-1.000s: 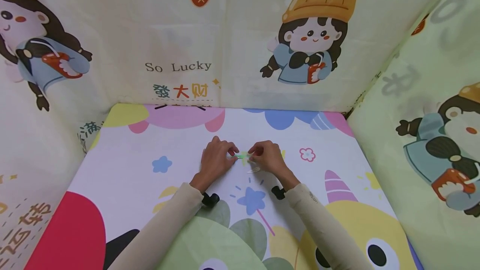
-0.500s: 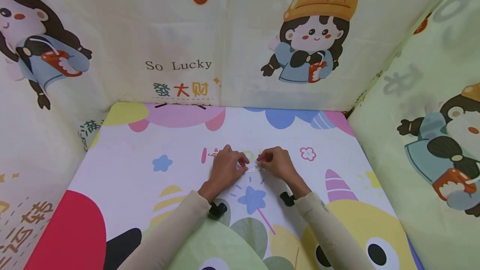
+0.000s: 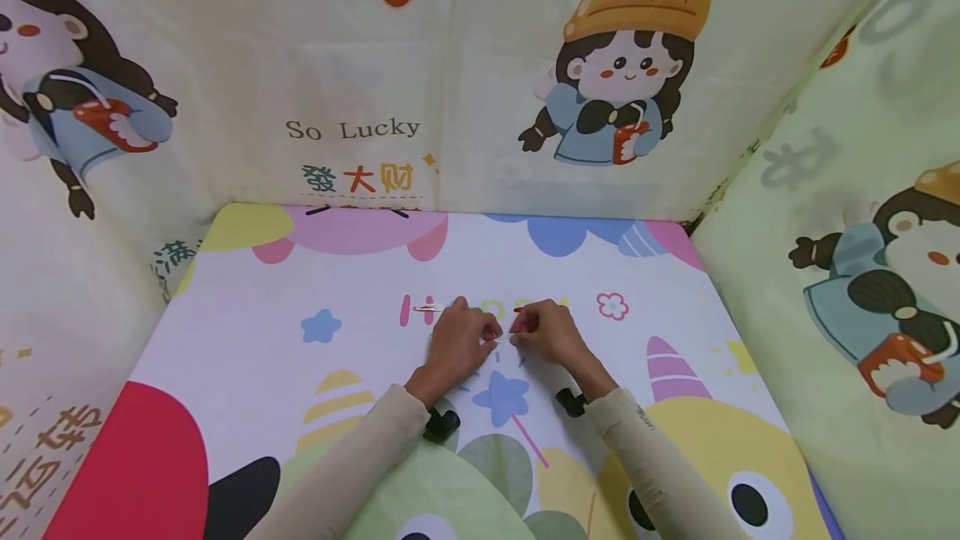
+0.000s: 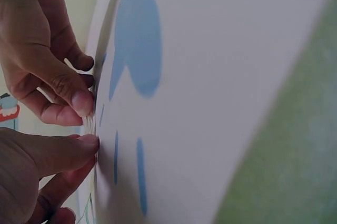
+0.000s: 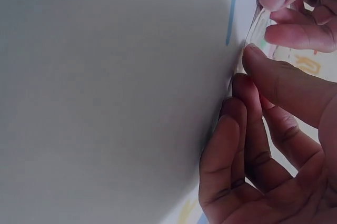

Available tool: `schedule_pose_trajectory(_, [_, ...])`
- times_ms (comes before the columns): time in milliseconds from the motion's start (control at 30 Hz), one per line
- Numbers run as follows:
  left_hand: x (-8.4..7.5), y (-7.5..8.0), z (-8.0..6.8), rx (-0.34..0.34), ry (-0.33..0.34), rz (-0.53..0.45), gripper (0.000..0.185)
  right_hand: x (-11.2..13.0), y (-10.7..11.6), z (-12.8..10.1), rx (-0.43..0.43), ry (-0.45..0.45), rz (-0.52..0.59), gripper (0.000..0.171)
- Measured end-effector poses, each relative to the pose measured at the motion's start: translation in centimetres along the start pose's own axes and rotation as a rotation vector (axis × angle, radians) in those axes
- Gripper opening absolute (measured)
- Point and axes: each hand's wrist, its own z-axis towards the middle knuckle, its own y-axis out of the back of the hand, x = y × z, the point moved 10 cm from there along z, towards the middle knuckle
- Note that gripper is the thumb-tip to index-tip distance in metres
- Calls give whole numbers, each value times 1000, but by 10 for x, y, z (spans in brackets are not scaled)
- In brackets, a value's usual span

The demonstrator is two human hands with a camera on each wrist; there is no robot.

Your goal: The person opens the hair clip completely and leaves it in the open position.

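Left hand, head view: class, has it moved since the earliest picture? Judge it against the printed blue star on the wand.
Yes. The left hand has shifted rightward and down the picture, nearer the printed blue star.

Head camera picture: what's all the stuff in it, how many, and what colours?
Held piece: 1, whitish, between the hands
Other piece: 1, whitish, on the pink H
Table cover: 1, white with prints, under the hands
Blue stars: 2, blue, printed on the cover
Flower: 1, pink, printed right of the hands
Walls: 3, cream, back and both sides
Girls: 3, orange hats, printed on the walls
Wrist devices: 2, black, at the wrists
Sleeves: 2, beige, bottom
Left hand: 1, bare, pinching held piece
Right hand: 1, bare, pinching held piece
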Motion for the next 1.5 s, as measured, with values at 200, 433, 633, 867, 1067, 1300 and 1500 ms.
schedule_pose_trajectory(200, [4, 1, 0, -6, 29, -26, 11, 4, -2, -1, 3, 17, 0, 14])
schedule_pose_trajectory(433, [15, 12, 1, -25, 120, -169, 13, 9, 3, -4, -19, 61, 107, 6])
schedule_pose_trajectory(633, [20, 23, 2, -38, 176, -297, 13, 15, 8, -5, -39, 98, 181, 7])
schedule_pose_trajectory(867, [25, 28, 2, -39, 185, -497, 16, 23, 14, -8, -61, 125, 290, 7])
schedule_pose_trajectory(1067, [29, 32, 1, -46, 230, -668, 17, 28, 17, -7, -81, 150, 344, 7])
schedule_pose_trajectory(1300, [34, 33, -1, -51, 276, -763, 18, 30, 20, -7, -113, 116, 393, 7])
schedule_pose_trajectory(1500, [35, 33, -3, -45, 297, -823, 18, 32, 19, -9, -115, 96, 432, 4])
